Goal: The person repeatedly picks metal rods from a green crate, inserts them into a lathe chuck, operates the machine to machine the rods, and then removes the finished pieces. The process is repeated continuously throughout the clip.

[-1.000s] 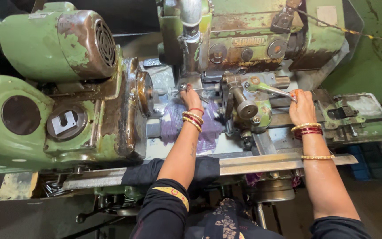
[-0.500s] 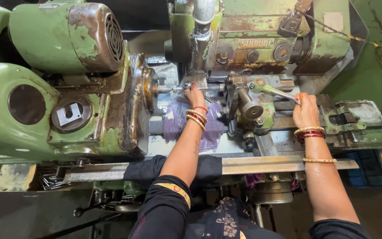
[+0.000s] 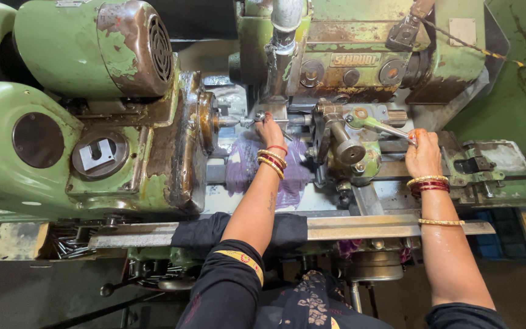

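Fingers [image 3: 414, 139] around greasy steel lever [image 3: 385, 128]

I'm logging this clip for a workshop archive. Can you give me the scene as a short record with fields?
setting: worn green lathe with rust patches
left hand: reaching in by the spindle nose, fingertips at a small metal part
right hand: closed around the end of a lever handle
under left forearm: purple cloth on the bed
wrists: bangles on both
front edge: dark cloth draped over the metal rail
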A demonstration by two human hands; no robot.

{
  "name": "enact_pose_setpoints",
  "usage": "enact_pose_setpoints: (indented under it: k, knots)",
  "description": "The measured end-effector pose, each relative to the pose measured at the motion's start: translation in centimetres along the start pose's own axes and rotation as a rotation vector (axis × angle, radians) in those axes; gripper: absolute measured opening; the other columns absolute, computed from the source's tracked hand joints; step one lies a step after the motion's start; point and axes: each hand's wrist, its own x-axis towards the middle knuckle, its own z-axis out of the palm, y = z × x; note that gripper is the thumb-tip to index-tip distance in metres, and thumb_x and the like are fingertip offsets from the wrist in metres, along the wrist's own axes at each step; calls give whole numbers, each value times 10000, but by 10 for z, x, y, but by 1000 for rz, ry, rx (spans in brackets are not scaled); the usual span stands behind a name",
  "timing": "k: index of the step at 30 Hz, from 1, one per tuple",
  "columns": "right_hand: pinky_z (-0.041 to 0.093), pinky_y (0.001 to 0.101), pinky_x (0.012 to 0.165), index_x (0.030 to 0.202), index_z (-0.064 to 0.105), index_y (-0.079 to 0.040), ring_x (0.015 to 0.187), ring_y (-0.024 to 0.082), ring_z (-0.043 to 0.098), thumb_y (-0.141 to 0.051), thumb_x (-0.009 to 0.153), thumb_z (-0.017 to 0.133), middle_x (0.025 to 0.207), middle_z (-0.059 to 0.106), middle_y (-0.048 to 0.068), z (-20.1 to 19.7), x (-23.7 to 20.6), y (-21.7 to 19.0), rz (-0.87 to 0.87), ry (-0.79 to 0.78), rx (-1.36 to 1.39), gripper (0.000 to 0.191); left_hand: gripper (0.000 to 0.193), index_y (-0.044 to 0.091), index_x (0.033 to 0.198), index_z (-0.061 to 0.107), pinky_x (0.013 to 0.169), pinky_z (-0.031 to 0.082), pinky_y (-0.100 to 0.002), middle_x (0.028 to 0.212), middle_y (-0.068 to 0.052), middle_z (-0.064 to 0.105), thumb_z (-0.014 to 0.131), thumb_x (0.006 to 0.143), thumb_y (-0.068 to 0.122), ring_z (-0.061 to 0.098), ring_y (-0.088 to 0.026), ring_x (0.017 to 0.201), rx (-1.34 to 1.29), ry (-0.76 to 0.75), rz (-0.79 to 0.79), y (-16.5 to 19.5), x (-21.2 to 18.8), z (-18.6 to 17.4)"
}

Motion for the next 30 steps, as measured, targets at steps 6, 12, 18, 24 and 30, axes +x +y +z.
enact_pose_setpoints:
  k: [6, 12, 18, 24, 30]
  knots:
    - [514, 535, 850, 1186, 607, -114, 959, 454, 640, -28, 981, 539, 1170, 558, 230, 5, -2, 13, 46, -59, 68, 233, 246, -25, 1051, 643, 871, 490, -414, 1054, -173, 702, 593, 974, 203, 638, -277, 945, 53, -29, 8, 0, -2, -1]
    - [510, 555, 873, 1168, 672, -65, 1011, 487, 632, -176, 1039, 572, 1112, 660, 272, -9, 34, 30, -37, -282, -123, 197, 340, -53, 980, 675, 813, 530, -401, 938, -129, 745, 645, 967, 285, 679, -241, 872, -42, -29, 53, -8, 6, 2]
    - [517, 578, 908, 1171, 717, -84, 1018, 491, 653, -244, 1042, 544, 1102, 688, 283, 1, 5, -8, 167, -223, -266, 269, 441, -94, 956, 701, 772, 468, -408, 916, -131, 650, 731, 995, 345, 523, -230, 817, -135, -15, -35, -1, 30, -12]
    - [503, 594, 854, 1133, 723, -73, 990, 514, 635, -252, 985, 591, 1080, 668, 294, 4, 4, -2, 193, -174, -217, 268, 456, -152, 1032, 697, 865, 496, -429, 1092, -227, 717, 753, 901, 281, 606, -304, 938, -158, 60, -128, 1, 39, -11]
    - [502, 580, 938, 1206, 712, -82, 1086, 489, 636, -264, 1050, 575, 1139, 681, 279, 9, 37, 29, 147, -184, -178, 276, 541, -107, 1238, 596, 957, 490, -452, 1245, -241, 649, 631, 961, 357, 640, -344, 1081, -70, 138, -395, 1, 40, -7]
